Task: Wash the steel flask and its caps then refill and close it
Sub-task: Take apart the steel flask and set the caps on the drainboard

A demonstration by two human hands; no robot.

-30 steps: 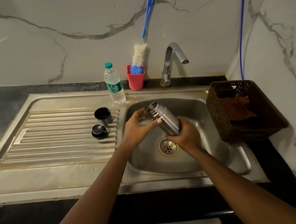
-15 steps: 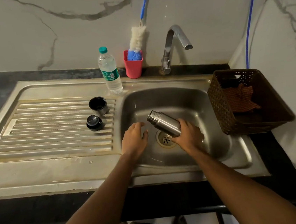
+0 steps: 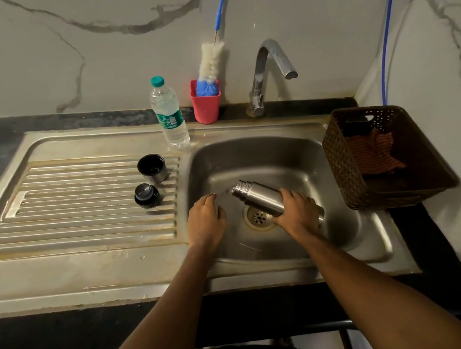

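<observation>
Over steel sink [image 3: 344, 236], marble walls [image 3: 68, 49], flask [image 3: 260, 198] seemingly draining

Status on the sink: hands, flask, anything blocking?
Right hand grips the flask, tipped mouth-left over the drain. Left hand empty, beside the mouth. Both caps on the drainboard. Nothing blocking.

The only print in view is on the green-and-white label of the water bottle [image 3: 169, 115] standing on the sink's [image 3: 63, 271] back rim, and its letters are too small and blurred to read.
</observation>
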